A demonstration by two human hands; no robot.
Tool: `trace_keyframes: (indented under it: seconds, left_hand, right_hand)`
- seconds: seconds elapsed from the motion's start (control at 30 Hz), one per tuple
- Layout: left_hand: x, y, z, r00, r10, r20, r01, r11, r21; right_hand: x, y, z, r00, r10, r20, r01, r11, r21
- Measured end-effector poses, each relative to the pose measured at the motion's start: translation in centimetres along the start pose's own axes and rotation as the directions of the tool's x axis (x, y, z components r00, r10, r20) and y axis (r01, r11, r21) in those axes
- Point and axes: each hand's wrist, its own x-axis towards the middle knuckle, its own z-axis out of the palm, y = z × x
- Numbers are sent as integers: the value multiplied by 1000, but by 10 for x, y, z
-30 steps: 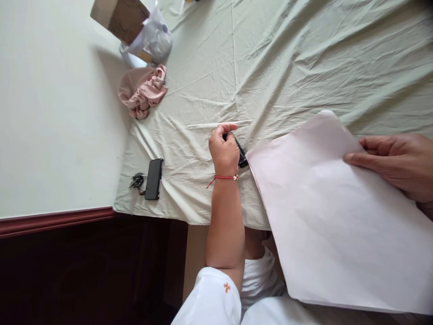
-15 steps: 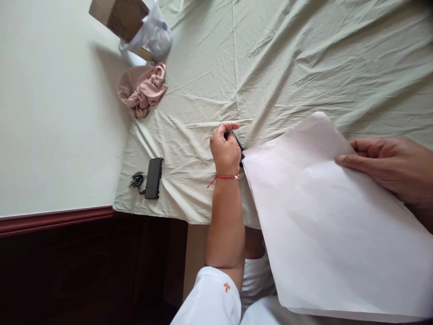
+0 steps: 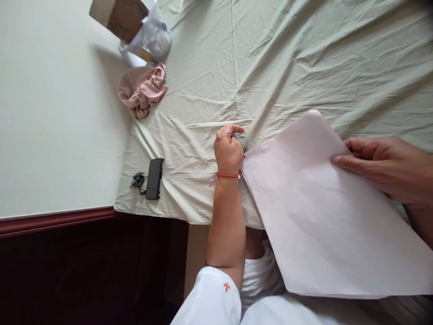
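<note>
My left hand (image 3: pixel 229 149), with a red string at its wrist, is closed around a small black tool (image 3: pixel 243 153) that looks like a stapler. Most of that tool is hidden by the palm and fingers; its end meets the left corner of a stack of white paper sheets (image 3: pixel 331 216). On the right edge of the sheets, my right hand (image 3: pixel 382 167) pinches them, thumb on top and fingers underneath. The stack is tilted over the table's front edge, its blank upper side towards me.
A black phone (image 3: pixel 154 178) and a coiled dark cable (image 3: pixel 137 180) lie at left on the wrinkled pale green cloth (image 3: pixel 287 54). Farther back are a pink scrunched cloth (image 3: pixel 144 90), a plastic bag (image 3: pixel 155 38) and a cardboard box (image 3: pixel 120 18) beside the wall (image 3: pixel 50 113).
The near edge of the paper has lifted slightly and the stack has shifted a little left under my right hand. My left hand has moved slightly right, covering more of the black tool.
</note>
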Motion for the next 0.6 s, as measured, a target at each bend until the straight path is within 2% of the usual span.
trace_keyframes:
  seconds: [0.1, 0.43, 0.6]
  left_hand:
    - [0, 1, -1, 1000, 3, 7, -3, 1000, 2]
    - [-5, -8, 11, 999, 53, -6, -53, 995, 85]
    - [-8, -13, 14, 996, 85, 6, -85, 988, 130]
  right_hand:
    - [0, 2, -1, 997, 69, 38, -71, 997, 43]
    - [-2, -6, 3, 997, 69, 27, -71, 994, 81]
    - [4, -5, 7, 995, 64, 71, -72, 991, 116]
